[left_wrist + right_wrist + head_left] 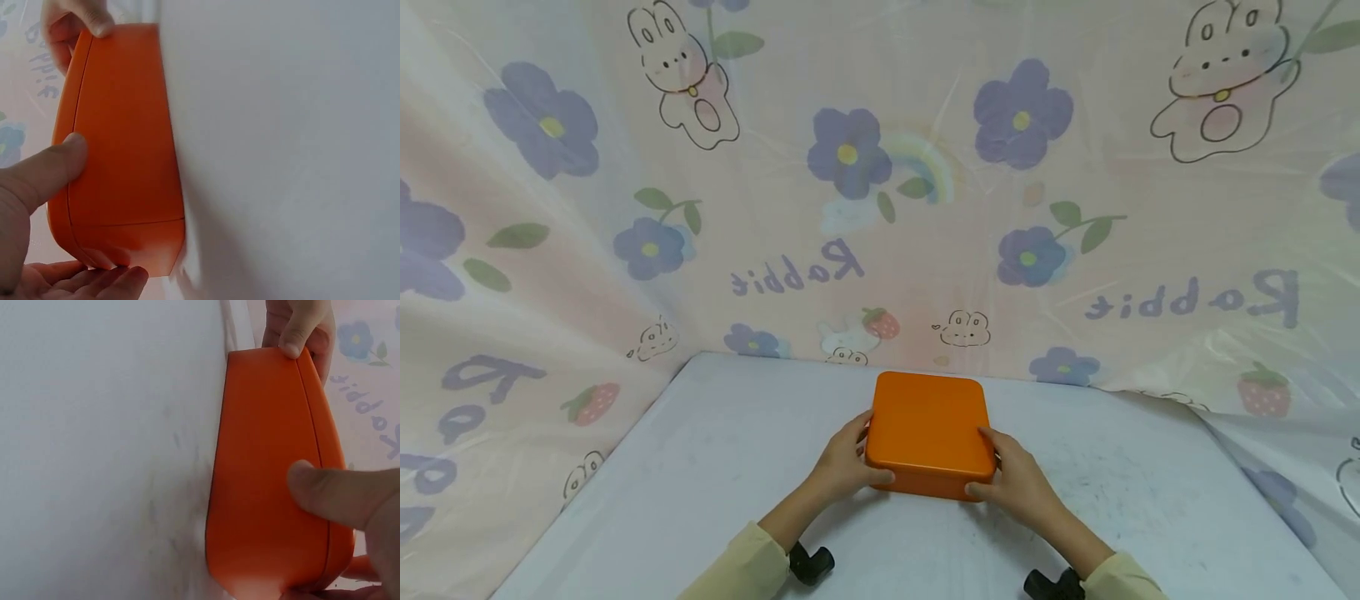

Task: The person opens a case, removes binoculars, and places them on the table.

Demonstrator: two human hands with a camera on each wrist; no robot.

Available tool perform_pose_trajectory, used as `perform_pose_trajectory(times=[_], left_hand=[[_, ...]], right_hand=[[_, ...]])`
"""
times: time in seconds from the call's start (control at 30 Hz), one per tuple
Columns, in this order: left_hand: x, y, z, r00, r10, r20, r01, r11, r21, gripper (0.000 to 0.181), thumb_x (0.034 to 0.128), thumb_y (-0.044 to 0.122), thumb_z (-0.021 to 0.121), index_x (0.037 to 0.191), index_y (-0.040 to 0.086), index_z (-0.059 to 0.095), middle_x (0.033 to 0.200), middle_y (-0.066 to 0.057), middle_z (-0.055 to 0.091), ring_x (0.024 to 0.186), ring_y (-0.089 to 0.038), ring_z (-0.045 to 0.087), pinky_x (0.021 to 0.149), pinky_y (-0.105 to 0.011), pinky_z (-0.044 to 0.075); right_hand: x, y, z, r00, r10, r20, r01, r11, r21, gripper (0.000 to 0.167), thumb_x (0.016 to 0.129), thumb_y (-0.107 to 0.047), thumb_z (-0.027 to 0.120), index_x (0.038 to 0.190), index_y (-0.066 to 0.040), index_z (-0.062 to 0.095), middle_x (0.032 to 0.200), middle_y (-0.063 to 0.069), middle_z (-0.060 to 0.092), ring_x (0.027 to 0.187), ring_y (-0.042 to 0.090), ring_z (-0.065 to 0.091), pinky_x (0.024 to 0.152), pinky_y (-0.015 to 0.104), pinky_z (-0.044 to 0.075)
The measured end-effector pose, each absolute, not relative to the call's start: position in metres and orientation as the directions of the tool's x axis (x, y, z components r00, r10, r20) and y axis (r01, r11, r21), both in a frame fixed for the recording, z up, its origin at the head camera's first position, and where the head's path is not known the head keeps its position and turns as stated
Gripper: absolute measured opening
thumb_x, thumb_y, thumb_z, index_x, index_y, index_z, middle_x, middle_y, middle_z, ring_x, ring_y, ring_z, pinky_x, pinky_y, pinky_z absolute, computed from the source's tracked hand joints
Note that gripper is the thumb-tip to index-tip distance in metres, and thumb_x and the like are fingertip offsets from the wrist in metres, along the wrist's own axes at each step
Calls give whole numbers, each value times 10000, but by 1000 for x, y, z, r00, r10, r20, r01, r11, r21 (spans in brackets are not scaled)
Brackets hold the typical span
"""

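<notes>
An orange box (pixel 931 423) with rounded corners and a fitted lid sits on the white table, toward its back edge. My left hand (pixel 847 463) grips the box's left side, its thumb on the front face and its fingers along the side. On the opposite side my right hand (pixel 1017 477) holds the box the same way, the thumb at the front right corner. Both wrist views show the seam between lid and body running along the orange box (pixel 125 131), with each thumb pressed near it. What the box contains is hidden.
The white table (pixel 737 442) bears faint grey smudges on its right part. A printed curtain (pixel 925 233) with rabbits and flowers hangs behind the table and along its sides. Black camera mounts (pixel 811 564) are on both wrists, close above the tabletop.
</notes>
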State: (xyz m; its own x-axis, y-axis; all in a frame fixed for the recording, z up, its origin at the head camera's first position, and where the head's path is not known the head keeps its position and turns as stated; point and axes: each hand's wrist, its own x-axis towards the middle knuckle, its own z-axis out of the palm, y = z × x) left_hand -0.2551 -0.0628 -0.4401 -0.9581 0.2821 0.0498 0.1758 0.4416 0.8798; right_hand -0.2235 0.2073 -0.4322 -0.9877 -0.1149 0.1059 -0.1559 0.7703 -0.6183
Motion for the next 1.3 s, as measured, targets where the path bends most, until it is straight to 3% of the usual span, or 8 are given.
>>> perform_pose_trajectory(times=[0.17, 0.5, 0.97, 1.3], left_hand=[[-252, -64, -445, -959, 272, 75, 199, 462, 864, 983, 741, 248, 837, 1526, 107, 263, 1548, -109, 355, 1372, -368, 411, 1095, -551, 375], [-253, -62, -445, -955, 285, 86, 212, 448, 868, 970, 746, 201, 835, 1518, 59, 265, 1538, -127, 369, 1372, -317, 430, 1064, -416, 427], [-251, -61, -442, -957, 279, 85, 208, 448, 870, 974, 738, 190, 839, 1513, 42, 269, 1554, -135, 335, 1393, -326, 395, 1083, -432, 406], [-253, -64, -444, -952, 293, 84, 206, 416, 885, 962, 749, 181, 829, 1519, 61, 266, 1577, -91, 297, 1419, -304, 359, 1104, -429, 380]], right_hand=[[-221, 205, -430, -983, -109, 147, -177, 768, -615, 863, 709, -171, 848, 1415, 56, 406, 1404, 253, 485, 1230, 376, 555, 959, 437, 521], [-221, 203, -427, -983, -91, 159, -168, 797, -580, 841, 690, -175, 860, 1393, 49, 457, 1371, 229, 540, 1183, 350, 597, 961, 451, 522], [-223, 207, -430, -978, -85, 189, -188, 745, -640, 801, 686, -123, 856, 1374, 49, 483, 1363, 246, 535, 1165, 360, 609, 907, 410, 554], [-222, 207, -428, -992, -60, 112, -123, 675, -727, 799, 704, -111, 845, 1392, 31, 465, 1384, 230, 507, 1171, 367, 605, 899, 394, 558]])
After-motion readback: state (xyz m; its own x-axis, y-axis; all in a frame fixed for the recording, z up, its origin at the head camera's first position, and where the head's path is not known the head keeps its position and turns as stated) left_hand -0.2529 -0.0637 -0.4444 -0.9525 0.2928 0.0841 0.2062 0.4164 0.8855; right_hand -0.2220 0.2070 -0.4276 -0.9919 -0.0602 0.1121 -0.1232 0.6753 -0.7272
